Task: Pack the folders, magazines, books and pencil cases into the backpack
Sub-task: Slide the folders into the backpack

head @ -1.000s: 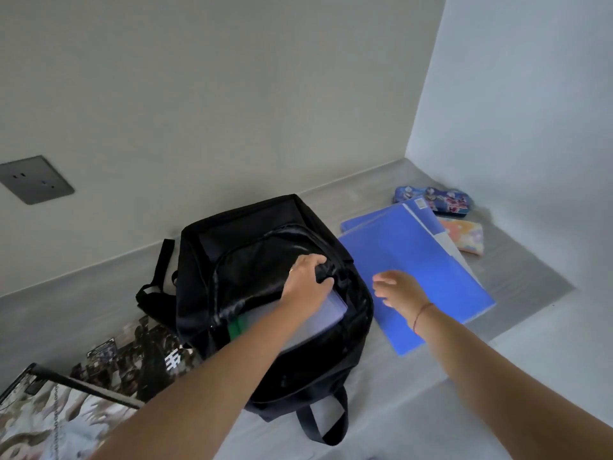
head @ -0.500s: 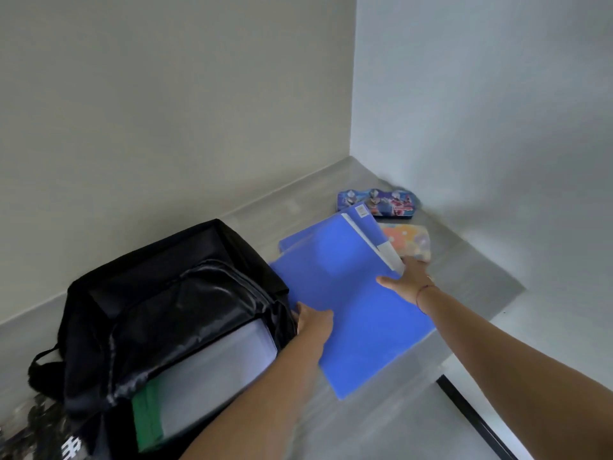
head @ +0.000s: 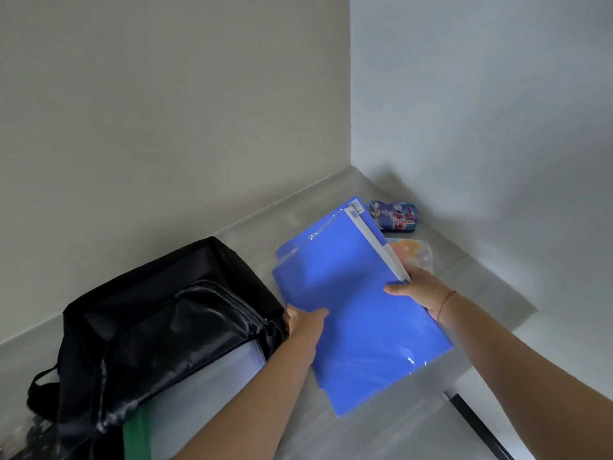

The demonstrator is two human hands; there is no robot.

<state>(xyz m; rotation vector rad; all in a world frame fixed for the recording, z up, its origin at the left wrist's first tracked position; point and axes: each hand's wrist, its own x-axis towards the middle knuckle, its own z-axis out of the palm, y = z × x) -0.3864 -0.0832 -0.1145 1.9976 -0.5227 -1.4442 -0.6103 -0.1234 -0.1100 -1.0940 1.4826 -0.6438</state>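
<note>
Blue folders [head: 361,313] are pinched between your two hands near the tabletop's [head: 481,287] far right corner: your left hand [head: 306,322] grips their left edge, your right hand [head: 419,290] the right edge, thumb on top. The open black backpack [head: 159,327] lies just left; two pencil cases [head: 396,215] sit behind.

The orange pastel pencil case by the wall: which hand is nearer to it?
Right. The right hand grips the blue folders' far edge just in front of the orange pastel pencil case. The left hand holds the folders' opposite edge, beside the backpack.
</note>
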